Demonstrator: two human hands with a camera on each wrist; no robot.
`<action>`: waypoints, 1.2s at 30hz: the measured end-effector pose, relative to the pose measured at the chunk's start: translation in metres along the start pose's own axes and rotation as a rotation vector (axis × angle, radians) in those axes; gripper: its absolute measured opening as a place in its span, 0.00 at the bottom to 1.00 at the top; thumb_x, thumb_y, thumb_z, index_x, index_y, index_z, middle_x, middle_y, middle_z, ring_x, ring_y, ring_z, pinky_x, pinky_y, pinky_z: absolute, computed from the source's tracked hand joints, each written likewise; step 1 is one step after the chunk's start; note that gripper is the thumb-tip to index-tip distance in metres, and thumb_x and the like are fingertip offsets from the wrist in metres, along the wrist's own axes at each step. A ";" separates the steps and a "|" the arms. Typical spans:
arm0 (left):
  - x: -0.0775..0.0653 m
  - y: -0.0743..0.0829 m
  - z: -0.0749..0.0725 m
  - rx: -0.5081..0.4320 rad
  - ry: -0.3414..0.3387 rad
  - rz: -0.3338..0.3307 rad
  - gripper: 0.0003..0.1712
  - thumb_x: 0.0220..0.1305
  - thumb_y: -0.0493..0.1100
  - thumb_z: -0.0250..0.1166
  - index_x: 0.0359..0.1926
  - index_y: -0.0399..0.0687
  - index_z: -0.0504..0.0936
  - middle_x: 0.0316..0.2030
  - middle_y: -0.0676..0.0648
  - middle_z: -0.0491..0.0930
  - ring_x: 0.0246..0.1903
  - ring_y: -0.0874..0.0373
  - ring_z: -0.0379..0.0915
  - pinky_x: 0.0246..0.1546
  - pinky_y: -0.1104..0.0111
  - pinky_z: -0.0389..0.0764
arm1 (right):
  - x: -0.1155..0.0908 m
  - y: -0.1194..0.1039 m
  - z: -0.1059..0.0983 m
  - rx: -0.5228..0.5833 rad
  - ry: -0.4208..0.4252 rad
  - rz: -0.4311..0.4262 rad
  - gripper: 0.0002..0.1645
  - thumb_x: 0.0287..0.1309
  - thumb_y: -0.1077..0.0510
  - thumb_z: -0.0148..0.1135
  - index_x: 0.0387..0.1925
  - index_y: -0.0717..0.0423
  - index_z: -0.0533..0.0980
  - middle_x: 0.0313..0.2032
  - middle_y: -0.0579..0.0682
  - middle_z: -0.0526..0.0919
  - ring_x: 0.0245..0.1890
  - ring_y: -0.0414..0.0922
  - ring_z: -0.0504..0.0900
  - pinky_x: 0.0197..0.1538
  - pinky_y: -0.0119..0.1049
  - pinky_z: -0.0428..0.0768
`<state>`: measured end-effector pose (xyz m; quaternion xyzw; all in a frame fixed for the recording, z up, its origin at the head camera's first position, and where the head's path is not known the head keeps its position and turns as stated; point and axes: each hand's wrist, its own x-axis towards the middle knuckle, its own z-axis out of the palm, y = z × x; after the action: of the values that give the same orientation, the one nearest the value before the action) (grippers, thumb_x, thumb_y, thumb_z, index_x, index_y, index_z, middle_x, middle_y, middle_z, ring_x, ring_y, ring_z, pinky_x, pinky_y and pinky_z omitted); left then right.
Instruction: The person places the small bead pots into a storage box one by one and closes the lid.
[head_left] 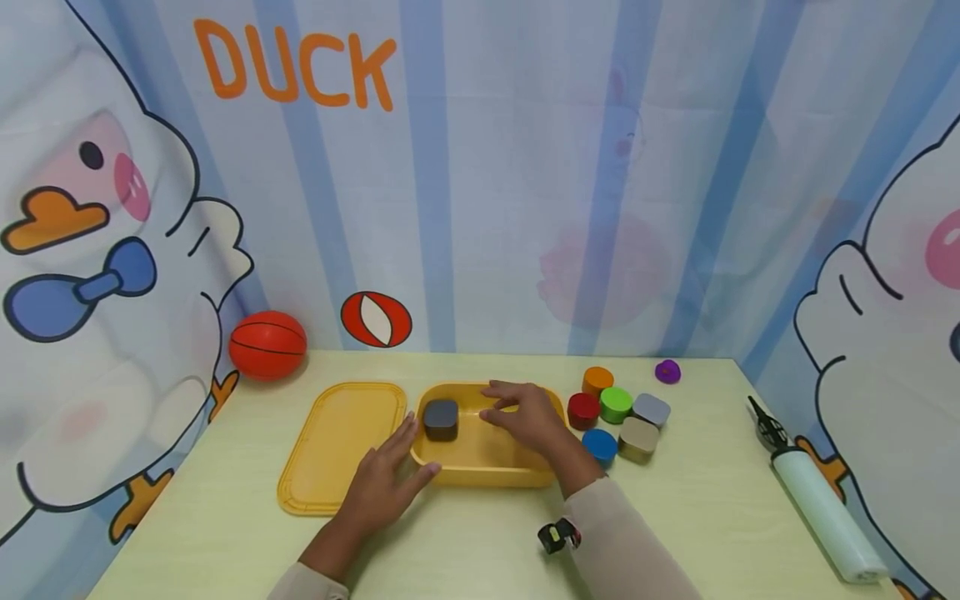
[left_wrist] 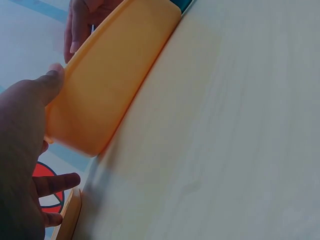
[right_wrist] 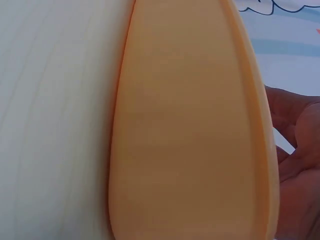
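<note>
A yellow rectangular box (head_left: 495, 477) stands uncovered on the table, with a dark grey rounded block (head_left: 441, 419) inside at its left end. At that end is my left hand (head_left: 381, 486), its fingers spread and fairly straight; in the left wrist view its thumb touches the box rim. My right hand (head_left: 531, 419) reaches over the right half of the box with its fingers loosely bent. Thumb and forefinger are apart and nothing shows between them. In the right wrist view the box wall (right_wrist: 185, 125) hides part of this hand.
Left of the box lies a flat yellow lid (head_left: 341, 450), with a red ball (head_left: 267, 345) behind it. Several coloured blocks, among them a blue one (head_left: 599, 447) and a beige one (head_left: 638, 439), stand at the right. Farther off are a purple object (head_left: 667, 372) and a pump (head_left: 825, 512).
</note>
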<state>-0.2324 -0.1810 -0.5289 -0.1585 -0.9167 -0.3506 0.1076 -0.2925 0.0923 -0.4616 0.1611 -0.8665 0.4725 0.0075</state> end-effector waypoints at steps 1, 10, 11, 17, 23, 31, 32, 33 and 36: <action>0.000 0.000 0.000 -0.002 0.001 0.001 0.47 0.75 0.62 0.69 0.83 0.44 0.65 0.84 0.44 0.62 0.83 0.41 0.62 0.73 0.21 0.61 | -0.001 0.002 -0.003 0.003 0.003 -0.003 0.25 0.71 0.58 0.74 0.66 0.56 0.85 0.74 0.58 0.80 0.60 0.59 0.90 0.58 0.49 0.91; -0.001 -0.001 0.002 -0.014 0.013 0.010 0.47 0.75 0.60 0.70 0.83 0.43 0.65 0.84 0.43 0.63 0.83 0.41 0.62 0.73 0.21 0.61 | -0.015 0.021 -0.031 0.035 0.096 -0.048 0.26 0.71 0.59 0.73 0.68 0.58 0.83 0.76 0.58 0.78 0.74 0.61 0.80 0.60 0.50 0.90; -0.002 -0.001 0.003 -0.016 0.014 0.009 0.47 0.74 0.60 0.70 0.83 0.43 0.65 0.84 0.43 0.63 0.82 0.41 0.62 0.73 0.21 0.61 | -0.017 0.023 -0.034 0.032 0.111 -0.048 0.26 0.71 0.59 0.73 0.68 0.58 0.83 0.76 0.58 0.78 0.75 0.60 0.79 0.60 0.51 0.89; -0.004 -0.001 0.003 -0.015 0.014 0.004 0.47 0.74 0.60 0.70 0.83 0.42 0.66 0.84 0.43 0.63 0.82 0.39 0.62 0.73 0.21 0.61 | -0.029 0.035 -0.045 0.007 0.172 -0.029 0.27 0.71 0.60 0.73 0.69 0.58 0.82 0.76 0.57 0.78 0.74 0.61 0.78 0.65 0.58 0.83; -0.005 -0.003 0.003 -0.003 0.020 0.004 0.47 0.75 0.60 0.70 0.83 0.43 0.65 0.84 0.44 0.63 0.82 0.41 0.62 0.73 0.21 0.62 | -0.039 0.048 -0.057 -0.058 0.223 -0.024 0.26 0.72 0.59 0.72 0.68 0.61 0.83 0.77 0.61 0.76 0.78 0.67 0.71 0.78 0.64 0.72; -0.004 -0.002 0.002 -0.011 0.008 0.004 0.47 0.75 0.61 0.70 0.83 0.43 0.65 0.84 0.43 0.63 0.83 0.40 0.62 0.73 0.20 0.61 | -0.053 0.064 -0.077 -0.066 0.287 0.018 0.24 0.72 0.59 0.73 0.65 0.61 0.84 0.76 0.63 0.76 0.80 0.66 0.66 0.79 0.68 0.70; -0.003 -0.002 0.002 -0.010 0.013 0.008 0.47 0.75 0.61 0.70 0.83 0.43 0.65 0.84 0.43 0.63 0.82 0.40 0.62 0.72 0.20 0.61 | -0.054 0.066 -0.079 -0.073 0.294 0.027 0.24 0.72 0.58 0.73 0.65 0.61 0.84 0.77 0.63 0.75 0.80 0.66 0.66 0.79 0.68 0.69; -0.003 -0.002 0.002 -0.007 0.018 0.013 0.47 0.75 0.60 0.70 0.83 0.43 0.65 0.84 0.43 0.63 0.82 0.40 0.62 0.72 0.20 0.61 | -0.056 0.067 -0.082 -0.078 0.300 0.033 0.24 0.72 0.58 0.72 0.65 0.61 0.84 0.77 0.63 0.74 0.81 0.66 0.64 0.80 0.69 0.67; -0.002 -0.002 0.002 -0.002 0.031 0.027 0.47 0.74 0.59 0.71 0.83 0.42 0.65 0.83 0.42 0.64 0.82 0.40 0.63 0.72 0.21 0.62 | -0.061 0.071 -0.090 -0.101 0.313 0.061 0.24 0.74 0.58 0.71 0.67 0.61 0.83 0.78 0.62 0.72 0.81 0.66 0.62 0.80 0.71 0.66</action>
<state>-0.2317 -0.1816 -0.5319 -0.1656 -0.9122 -0.3527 0.1264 -0.2678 0.2186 -0.4797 0.0587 -0.8819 0.4476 0.1360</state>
